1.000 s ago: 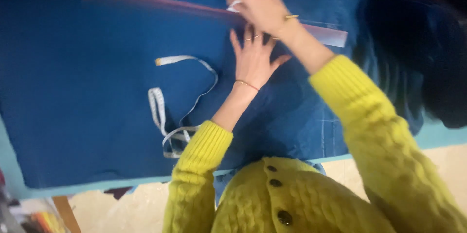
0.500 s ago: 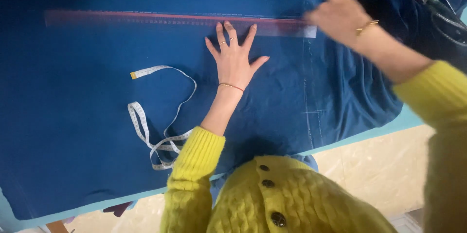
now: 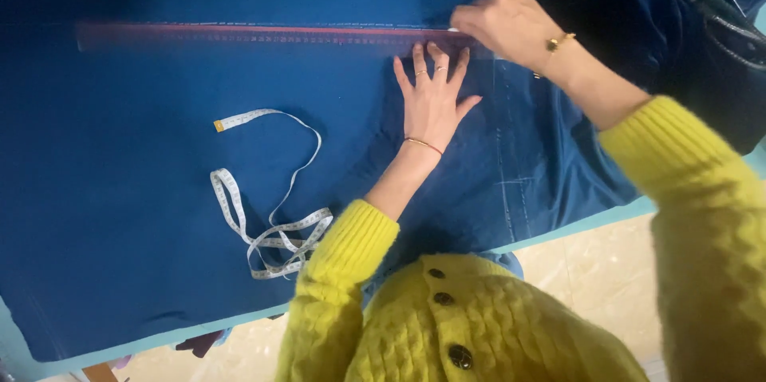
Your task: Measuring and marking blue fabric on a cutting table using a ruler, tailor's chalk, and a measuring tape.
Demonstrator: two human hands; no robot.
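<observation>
While hands (image 3: 471, 63) press ruler (image 3: 263, 35), tape (image 3: 267, 190) lies near.

My right hand (image 3: 511, 27) is back over the right end of the long clear plastic ruler with the red edge (image 3: 263, 35), after swinging out to the right half a second ago; its fingers (image 3: 467, 21) pinch down by the ruler's edge on the dark blue cloth (image 3: 120, 190). My left hand (image 3: 431, 98) sits just below the ruler now, fingertips touching it, where a second ago it lay lower, under my right wrist. The ruler runs level, no longer slanting.
</observation>
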